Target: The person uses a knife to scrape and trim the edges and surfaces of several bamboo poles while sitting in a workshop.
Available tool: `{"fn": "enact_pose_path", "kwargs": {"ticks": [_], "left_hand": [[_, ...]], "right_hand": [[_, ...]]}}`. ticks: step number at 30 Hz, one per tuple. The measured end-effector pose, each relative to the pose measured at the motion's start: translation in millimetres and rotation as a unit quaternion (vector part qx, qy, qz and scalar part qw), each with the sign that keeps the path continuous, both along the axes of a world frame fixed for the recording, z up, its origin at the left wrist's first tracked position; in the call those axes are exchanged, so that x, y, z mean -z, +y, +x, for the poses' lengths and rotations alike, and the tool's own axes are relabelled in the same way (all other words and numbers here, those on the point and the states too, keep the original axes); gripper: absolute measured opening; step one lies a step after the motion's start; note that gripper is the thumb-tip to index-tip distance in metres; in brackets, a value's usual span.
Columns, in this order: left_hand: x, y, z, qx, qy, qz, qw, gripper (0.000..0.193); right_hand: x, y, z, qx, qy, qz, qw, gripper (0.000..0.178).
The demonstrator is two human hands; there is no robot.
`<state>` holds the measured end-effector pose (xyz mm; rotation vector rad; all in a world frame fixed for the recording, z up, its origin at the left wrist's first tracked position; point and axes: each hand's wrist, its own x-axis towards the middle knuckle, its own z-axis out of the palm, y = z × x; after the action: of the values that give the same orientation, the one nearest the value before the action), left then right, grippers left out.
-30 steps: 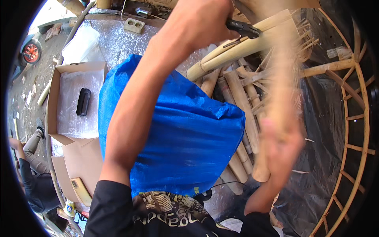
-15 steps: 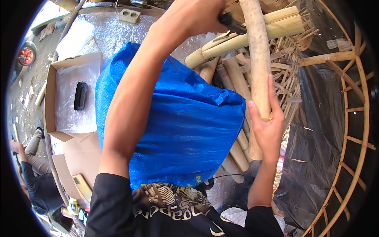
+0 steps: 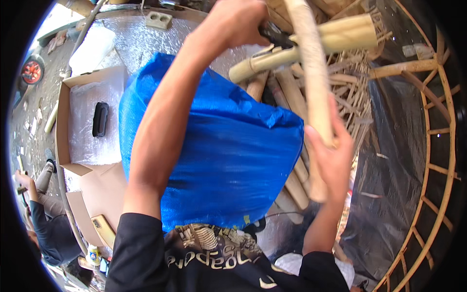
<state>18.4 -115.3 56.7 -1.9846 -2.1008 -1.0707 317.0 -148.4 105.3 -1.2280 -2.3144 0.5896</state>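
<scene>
While the right hand closes its fingers around a pale rattan pole, the pole runs upright through the palm, its lower end poking out below the hand and its upper length rising past the top edge. Up near the top, the left hand is clenched on a dark tool whose tip meets a thicker pale pole lying crosswise, just beside the upright one. Under the left forearm lies a blue woven sack covering a bundle of poles. An open cardboard box sits well to the left.
</scene>
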Motion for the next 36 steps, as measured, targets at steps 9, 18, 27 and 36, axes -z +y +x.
{"fn": "enact_pose_path", "kwargs": {"ticks": [9, 18, 27, 36], "left_hand": [[-19, -1, 11, 0.031, 0.021, 0.04, 0.999, 0.028], [23, 25, 7, 0.009, 0.031, 0.013, 0.999, 0.028], [29, 5, -23, -0.035, 0.056, -0.134, 0.989, 0.032], [29, 4, -20, -0.024, -0.006, -0.106, 0.994, 0.033]], "right_hand": [[5, 5, 11, 0.023, 0.142, 0.215, 0.966, 0.069], [-2, -5, -5, 0.043, 0.159, 0.07, 0.984, 0.066], [83, 25, 7, -0.039, -0.031, -0.056, 0.997, 0.068], [28, 1, 0, 0.085, 0.257, 0.015, 0.962, 0.071]]}}
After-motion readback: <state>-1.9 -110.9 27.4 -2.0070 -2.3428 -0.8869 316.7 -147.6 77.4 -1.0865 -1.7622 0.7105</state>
